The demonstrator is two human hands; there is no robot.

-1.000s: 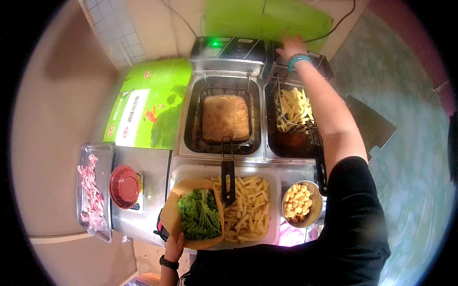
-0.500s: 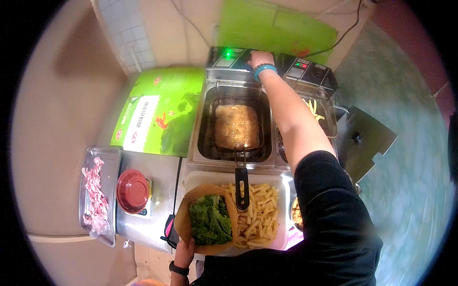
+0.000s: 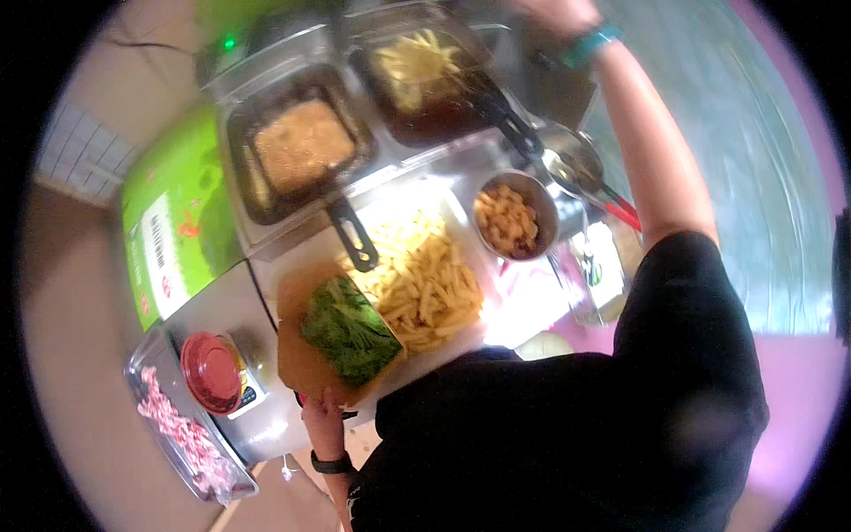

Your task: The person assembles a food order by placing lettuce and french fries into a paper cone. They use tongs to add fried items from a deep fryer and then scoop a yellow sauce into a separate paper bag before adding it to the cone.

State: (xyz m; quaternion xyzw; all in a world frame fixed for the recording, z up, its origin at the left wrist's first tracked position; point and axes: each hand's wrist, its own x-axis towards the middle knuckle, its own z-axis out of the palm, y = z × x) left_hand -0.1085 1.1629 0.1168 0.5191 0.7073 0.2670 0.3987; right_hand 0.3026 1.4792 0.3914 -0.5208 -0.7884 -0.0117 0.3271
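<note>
My left hand (image 3: 324, 412) grips the near edge of a brown paper box (image 3: 297, 355), its fingers partly hidden against it. Green leafy lettuce (image 3: 352, 332) fills the box. Up at the top edge my right hand (image 3: 563, 13) is smeared and partly cut off, so its fingers do not show; it is out beyond the right fryer. A basket in the left fryer sits in bubbling golden oil (image 3: 306, 146), its black handle (image 3: 353, 235) pointing toward me. Pale fries (image 3: 417, 66) lie in the right fryer's basket, with its black handle (image 3: 514, 129) pointing to the near right.
Beside the paper box is a white tray of fries (image 3: 425, 293). A metal pot of browned chunks (image 3: 510, 222) stands to its right, near a red-handled utensil (image 3: 620, 211). At left are a red bowl (image 3: 211, 372), a metal tray of raw meat (image 3: 182, 430) and a green carton (image 3: 177, 222).
My right hand has left the fryer's control panel and swung out to the far right. My view has turned right, showing the pot fully. The left hand keeps hold of the paper box.
</note>
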